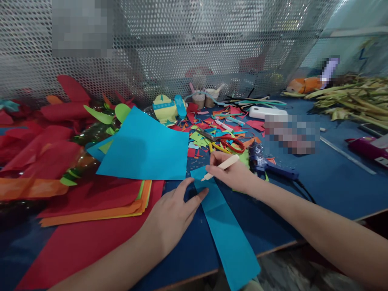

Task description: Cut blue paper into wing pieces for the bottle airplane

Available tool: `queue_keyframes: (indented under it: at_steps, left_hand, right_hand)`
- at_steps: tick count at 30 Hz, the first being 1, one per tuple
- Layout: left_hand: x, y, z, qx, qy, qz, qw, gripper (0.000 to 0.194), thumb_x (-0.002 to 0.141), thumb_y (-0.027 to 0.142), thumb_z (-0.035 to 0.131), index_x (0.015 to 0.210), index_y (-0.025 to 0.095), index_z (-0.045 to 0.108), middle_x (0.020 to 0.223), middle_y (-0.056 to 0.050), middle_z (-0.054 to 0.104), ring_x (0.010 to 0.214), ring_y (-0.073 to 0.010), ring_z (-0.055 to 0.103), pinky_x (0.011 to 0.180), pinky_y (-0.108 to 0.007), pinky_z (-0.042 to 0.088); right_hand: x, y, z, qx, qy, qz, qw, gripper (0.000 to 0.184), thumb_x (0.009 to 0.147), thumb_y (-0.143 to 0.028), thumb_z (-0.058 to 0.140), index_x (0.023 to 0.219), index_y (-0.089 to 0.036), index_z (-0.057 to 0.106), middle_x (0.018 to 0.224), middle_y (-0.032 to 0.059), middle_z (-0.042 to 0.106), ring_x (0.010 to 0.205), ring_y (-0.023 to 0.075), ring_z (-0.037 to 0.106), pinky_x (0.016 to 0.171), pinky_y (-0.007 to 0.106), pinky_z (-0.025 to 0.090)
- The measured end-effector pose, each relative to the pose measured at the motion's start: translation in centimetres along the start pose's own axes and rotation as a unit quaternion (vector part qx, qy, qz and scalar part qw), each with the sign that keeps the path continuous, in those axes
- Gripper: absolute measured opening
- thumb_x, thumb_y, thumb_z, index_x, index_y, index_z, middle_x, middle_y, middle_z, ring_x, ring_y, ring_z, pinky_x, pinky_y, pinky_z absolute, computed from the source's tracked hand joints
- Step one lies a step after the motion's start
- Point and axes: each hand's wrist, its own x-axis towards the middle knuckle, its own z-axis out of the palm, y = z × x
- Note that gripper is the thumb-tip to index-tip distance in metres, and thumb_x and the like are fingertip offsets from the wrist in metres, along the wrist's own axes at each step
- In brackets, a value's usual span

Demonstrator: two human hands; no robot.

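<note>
A long blue paper strip [226, 226] lies on the dark blue table, its near end hanging past the front edge. My right hand [228, 171] grips a white marker [222, 166], its tip at the far end of the strip. With fingers apart, my left hand [172, 212] rests at the strip's left edge, fingertips touching the paper. Left of the strip, a larger blue sheet [148, 147] lies partly over a stack of red, orange and yellow sheets [100, 202].
Red-handled scissors [232, 141] lie among coloured paper scraps behind my right hand. A blue glue gun [269, 163] with a cable is right of it. Red paper shapes [48, 149] crowd the left. Dry stalks [354, 95] are piled at the far right, before a perforated metal wall [182, 44].
</note>
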Motion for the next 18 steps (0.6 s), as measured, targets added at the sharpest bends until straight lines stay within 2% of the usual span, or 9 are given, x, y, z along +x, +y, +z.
queue_keyframes:
  at_steps: [3,18]
  left_hand:
    - [-0.03,0.01,-0.03,-0.005,0.002,-0.001,1.0,0.045,0.088,0.015,0.045,0.13,0.032,0.049,0.132,-0.015,0.048,0.09,-0.0254,0.066,0.068,-0.039,0.057]
    - [-0.13,-0.1,0.19,-0.022,0.018,0.0,1.0,0.046,0.087,0.015,0.047,0.13,0.032,0.05,0.131,-0.016,0.048,0.091,-0.0281,0.066,0.069,-0.042,0.057]
  right_hand:
    - [-0.07,0.16,0.51,-0.001,-0.026,0.016,1.0,0.017,0.074,-0.026,0.054,0.063,-0.02,0.043,0.055,-0.0065,0.041,0.051,0.009,0.035,0.047,0.022,0.026]
    - [-0.1,0.69,0.75,0.003,-0.045,0.035,0.998,0.02,0.075,-0.032,0.056,0.064,-0.02,0.044,0.054,-0.0065,0.043,0.049,0.0089,0.037,0.046,0.022,0.027]
